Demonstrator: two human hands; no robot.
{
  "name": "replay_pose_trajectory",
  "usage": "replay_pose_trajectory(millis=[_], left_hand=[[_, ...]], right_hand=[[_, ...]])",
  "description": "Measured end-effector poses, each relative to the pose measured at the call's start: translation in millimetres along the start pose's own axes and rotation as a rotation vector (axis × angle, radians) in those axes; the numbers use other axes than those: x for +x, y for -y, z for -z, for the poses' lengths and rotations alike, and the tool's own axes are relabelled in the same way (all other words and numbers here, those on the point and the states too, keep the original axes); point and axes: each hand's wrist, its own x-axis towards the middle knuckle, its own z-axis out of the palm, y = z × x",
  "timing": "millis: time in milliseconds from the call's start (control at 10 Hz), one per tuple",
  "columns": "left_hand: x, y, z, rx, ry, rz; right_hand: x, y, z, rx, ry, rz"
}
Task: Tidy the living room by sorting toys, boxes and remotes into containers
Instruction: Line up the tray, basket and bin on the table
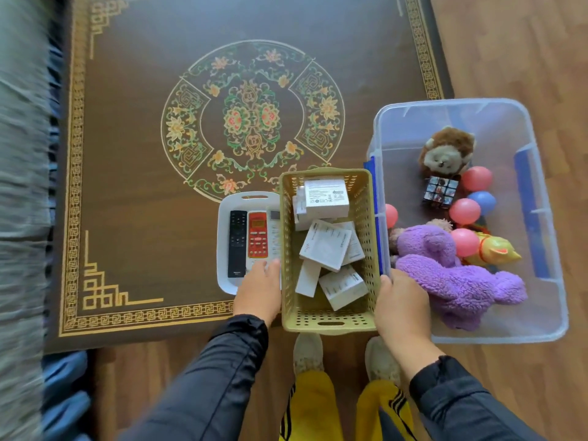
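While the dark brown rug with a gold border and a floral medallion [133, 154] covers most of the wooden floor [515, 52], a clear plastic storage bin with blue latches [550, 281] stands at its right edge. In the bin lie a purple plush toy [451, 275], a brown plush lion [447, 151], a yellow toy duck [493, 249], a picture-faced puzzle cube [440, 190] and pink and blue balls [466, 211]. Just left of the bin, a tan perforated plastic basket [288, 265] holds white cardboard boxes [326, 246]. The left hand [259, 291] grips the basket's left wall and the right hand [402, 307] its right wall, thumbs over the rim. Beside the basket's left side, a white plastic tray [222, 249] on the rug holds a black remote [237, 243], a red remote [257, 237] and a white remote [274, 230].
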Motion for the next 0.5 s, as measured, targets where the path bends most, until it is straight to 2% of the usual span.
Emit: replay_pose_trajectory(millis=[100, 200, 300, 400, 500], left_hand=[[-3, 8, -3, 0.054, 0.051, -0.084], [-9, 9, -5, 0.101, 0.025, -0.124], [-18, 17, -8, 0.038, 0.038, -0.099], [-28, 20, -9, -0.138, 0.042, -0.009], [-46, 14, -4, -0.21, 0.081, -0.039]], right_hand=[[0, 2, -1, 0.009, -0.015, -0.019], [0, 3, -1, -0.003, -0.024, -0.026], [-3, 4, -3, -0.003, -0.023, -0.031], [-2, 3, -2, 0.041, 0.041, -0.06], [-13, 5, 2, 0.094, 0.118, -0.077]])
